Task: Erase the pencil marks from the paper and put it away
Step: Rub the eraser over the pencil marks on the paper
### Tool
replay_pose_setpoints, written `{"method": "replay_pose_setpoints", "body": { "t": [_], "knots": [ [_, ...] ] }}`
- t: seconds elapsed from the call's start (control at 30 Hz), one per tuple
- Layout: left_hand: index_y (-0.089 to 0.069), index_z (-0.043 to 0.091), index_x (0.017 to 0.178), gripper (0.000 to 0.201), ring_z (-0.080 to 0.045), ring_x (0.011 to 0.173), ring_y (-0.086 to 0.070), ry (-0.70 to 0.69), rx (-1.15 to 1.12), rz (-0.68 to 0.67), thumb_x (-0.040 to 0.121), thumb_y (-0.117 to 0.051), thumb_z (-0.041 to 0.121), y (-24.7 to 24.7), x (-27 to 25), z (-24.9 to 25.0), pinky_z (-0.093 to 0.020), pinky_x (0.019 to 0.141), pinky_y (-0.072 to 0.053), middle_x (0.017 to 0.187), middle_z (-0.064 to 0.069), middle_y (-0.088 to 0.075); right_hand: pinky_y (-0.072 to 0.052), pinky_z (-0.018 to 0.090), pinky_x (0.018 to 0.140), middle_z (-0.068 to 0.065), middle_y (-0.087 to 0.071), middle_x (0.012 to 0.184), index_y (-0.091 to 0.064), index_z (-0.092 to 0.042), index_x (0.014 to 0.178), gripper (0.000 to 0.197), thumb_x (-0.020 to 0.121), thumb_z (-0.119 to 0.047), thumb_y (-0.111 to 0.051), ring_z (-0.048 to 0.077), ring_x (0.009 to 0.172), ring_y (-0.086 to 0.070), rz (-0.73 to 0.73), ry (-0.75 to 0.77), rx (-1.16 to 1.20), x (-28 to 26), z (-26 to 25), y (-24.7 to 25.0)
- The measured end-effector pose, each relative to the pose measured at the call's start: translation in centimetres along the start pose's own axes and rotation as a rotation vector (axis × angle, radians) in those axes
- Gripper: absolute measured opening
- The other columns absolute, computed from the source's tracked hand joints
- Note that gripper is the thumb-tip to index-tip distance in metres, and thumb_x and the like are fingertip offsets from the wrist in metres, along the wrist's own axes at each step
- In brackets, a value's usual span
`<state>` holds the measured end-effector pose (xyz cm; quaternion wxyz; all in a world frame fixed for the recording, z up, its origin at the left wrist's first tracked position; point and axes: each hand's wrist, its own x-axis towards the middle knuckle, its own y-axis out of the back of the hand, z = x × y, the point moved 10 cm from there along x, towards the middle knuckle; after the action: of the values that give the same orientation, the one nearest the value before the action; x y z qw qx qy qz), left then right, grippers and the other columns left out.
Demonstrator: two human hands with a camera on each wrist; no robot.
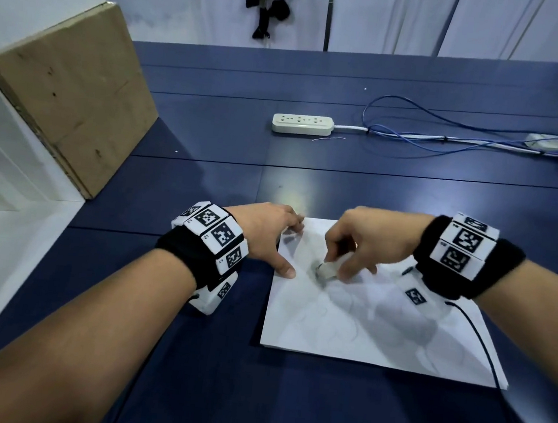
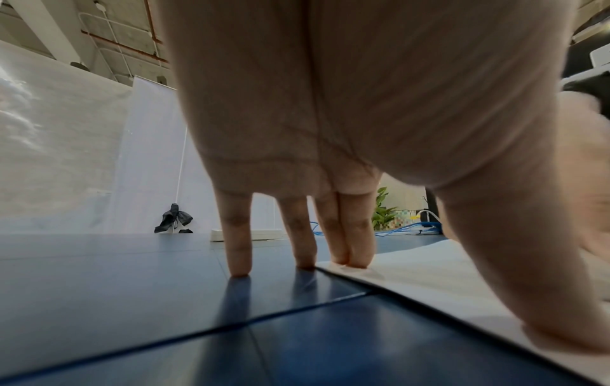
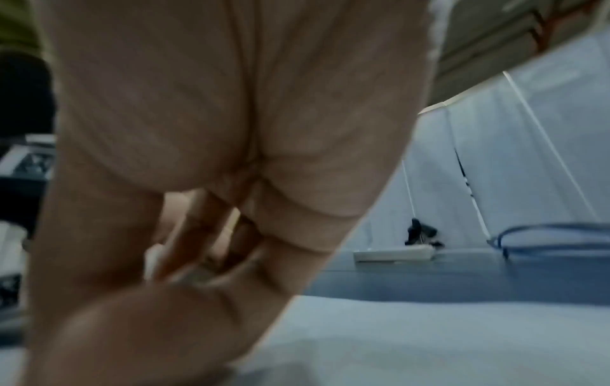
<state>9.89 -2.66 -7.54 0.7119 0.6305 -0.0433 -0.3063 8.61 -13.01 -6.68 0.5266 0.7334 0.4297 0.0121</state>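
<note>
Head view alone shows the whole scene: at the left, a cardboard box (image 1: 73, 93) leans by the dark blue table (image 1: 209, 142); the left hand (image 1: 261, 233) presses straight, spread fingers on the upper left corner of the paper (image 1: 362, 327), which lies flat near the table's front. The right hand (image 1: 367, 241) pinches a white eraser (image 1: 326, 269) against the sheet's faint pencil marks. Left wrist view adds that two fingertips (image 2: 358, 261) sit on the paper's edge and two on bare table. Right wrist view is blurred. Behind lie a power strip (image 1: 302, 124), blue cables (image 1: 451, 133) and white curtains (image 1: 377, 15).
</note>
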Motion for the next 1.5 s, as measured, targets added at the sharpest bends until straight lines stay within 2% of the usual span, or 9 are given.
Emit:
{"method": "replay_pose_setpoints", "body": {
  "t": [0.27, 0.43, 0.67, 0.73, 0.87, 1.07, 1.17, 1.3, 1.5],
  "knots": [
    [-0.047, 0.018, 0.138, 0.085, -0.014, 0.124, -0.047, 0.002, 0.011, 0.006, 0.069, -0.079, 0.057, 0.1, -0.1, 0.2, -0.019, 0.092, -0.031, 0.141, 0.009, -0.043, -0.058, 0.031, 0.052, 0.002, -0.067, 0.085, -0.067, -0.021, 0.087, 0.015, 0.076, -0.019, -0.076, 0.013, 0.057, -0.061, 0.345, -0.154, -0.117, 1.3, 3.0, 5.8],
    [-0.043, 0.018, 0.141, 0.091, -0.014, 0.123, -0.048, 0.006, 0.0, 0.003, 0.068, -0.08, 0.057, 0.1, -0.1, 0.1, -0.025, 0.101, -0.037, 0.137, 0.009, -0.045, -0.048, 0.02, 0.049, 0.0, -0.072, 0.071, -0.071, -0.021, 0.081, 0.015, 0.072, -0.017, -0.082, 0.015, 0.047, -0.06, -0.001, -0.016, -0.022, -0.6, 0.7, 0.6],
    [-0.043, 0.018, 0.14, 0.09, -0.014, 0.122, -0.048, 0.01, 0.013, -0.005, 0.068, -0.079, 0.059, 0.2, -0.2, 0.3, -0.022, 0.095, -0.034, 0.138, 0.009, -0.045, -0.058, 0.033, 0.052, -0.001, -0.065, 0.08, -0.065, -0.023, 0.083, 0.013, 0.077, -0.023, -0.076, 0.011, 0.053, -0.061, 0.339, -0.157, -0.114, 0.8, 3.5, 5.8],
    [-0.045, 0.019, 0.138, 0.087, -0.014, 0.124, -0.047, 0.012, 0.009, -0.004, 0.068, -0.079, 0.058, 0.1, -0.2, 0.2, -0.024, 0.098, -0.035, 0.139, 0.01, -0.044, -0.058, 0.033, 0.053, -0.003, -0.067, 0.076, -0.066, -0.025, 0.081, 0.015, 0.075, -0.02, -0.079, 0.006, 0.046, -0.059, 0.248, -0.097, -0.088, 0.3, 2.6, 4.2],
    [-0.039, 0.017, 0.145, 0.094, -0.013, 0.126, -0.046, 0.011, 0.008, -0.012, 0.069, -0.079, 0.057, 0.0, -0.1, 0.1, -0.024, 0.102, -0.035, 0.139, 0.01, -0.043, -0.053, 0.027, 0.05, -0.005, -0.07, 0.07, -0.07, -0.023, 0.081, 0.016, 0.071, -0.018, -0.082, 0.023, 0.052, -0.064, 0.013, -0.007, -0.055, -0.6, 0.3, 0.3],
    [-0.043, 0.018, 0.142, 0.091, -0.013, 0.126, -0.046, 0.011, 0.007, -0.011, 0.069, -0.079, 0.058, 0.1, -0.2, 0.3, -0.024, 0.103, -0.035, 0.141, 0.01, -0.042, -0.05, 0.029, 0.053, -0.002, -0.064, 0.081, -0.061, -0.026, 0.081, 0.017, 0.075, -0.023, -0.077, 0.013, 0.063, -0.06, 0.359, -0.162, -0.153, 0.9, 3.6, 6.1],
    [-0.043, 0.019, 0.141, 0.089, -0.013, 0.126, -0.046, 0.01, 0.001, -0.008, 0.069, -0.079, 0.057, 0.0, -0.1, 0.1, -0.022, 0.1, -0.034, 0.14, 0.009, -0.042, -0.051, 0.024, 0.049, -0.005, -0.066, 0.071, -0.064, -0.026, 0.078, 0.018, 0.074, -0.02, -0.08, 0.004, 0.047, -0.059, 0.213, -0.063, -0.084, 0.3, 2.4, 3.5],
    [-0.042, 0.019, 0.143, 0.091, -0.013, 0.127, -0.045, 0.008, 0.006, -0.007, 0.069, -0.079, 0.057, 0.0, -0.1, 0.2, -0.025, 0.103, -0.034, 0.142, 0.01, -0.041, -0.052, 0.026, 0.049, 0.0, -0.074, 0.077, -0.07, -0.027, 0.078, 0.016, 0.072, -0.018, -0.082, 0.029, 0.059, -0.066, -0.025, 0.005, 0.005, -0.3, 0.9, 0.0],
    [-0.042, 0.018, 0.142, 0.091, -0.014, 0.124, -0.047, 0.01, 0.005, -0.008, 0.069, -0.079, 0.058, 0.1, -0.1, 0.2, -0.02, 0.096, -0.033, 0.139, 0.009, -0.043, -0.055, 0.03, 0.048, -0.003, -0.063, 0.074, -0.061, -0.027, 0.077, 0.018, 0.075, -0.022, -0.079, 0.009, 0.048, -0.057, 0.319, -0.134, -0.116, 0.9, 3.1, 5.7]
  ]
}}
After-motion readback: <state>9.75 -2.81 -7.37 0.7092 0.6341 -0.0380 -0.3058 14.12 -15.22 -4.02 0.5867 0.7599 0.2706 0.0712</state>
